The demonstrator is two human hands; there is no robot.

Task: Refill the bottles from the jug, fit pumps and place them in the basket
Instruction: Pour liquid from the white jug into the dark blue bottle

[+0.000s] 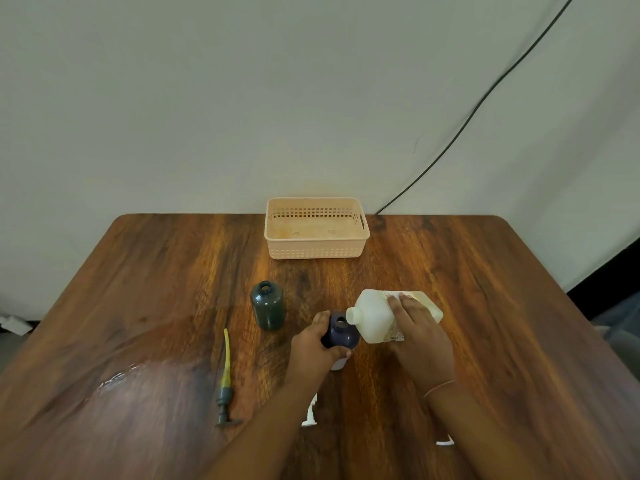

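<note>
My left hand grips a dark blue bottle that stands open-mouthed on the table. My right hand holds a white jug tipped on its side, its uncapped spout right at the blue bottle's mouth. A dark green bottle stands open and untouched to the left. A grey pump with a yellow tube lies on the table left of my arm. A white pump shows partly under my left forearm. The peach basket sits at the table's far edge, with nothing in it.
The wooden table has a wet sheen at the front left. A small white cap lies near my right forearm. A black cable runs down the wall behind the basket.
</note>
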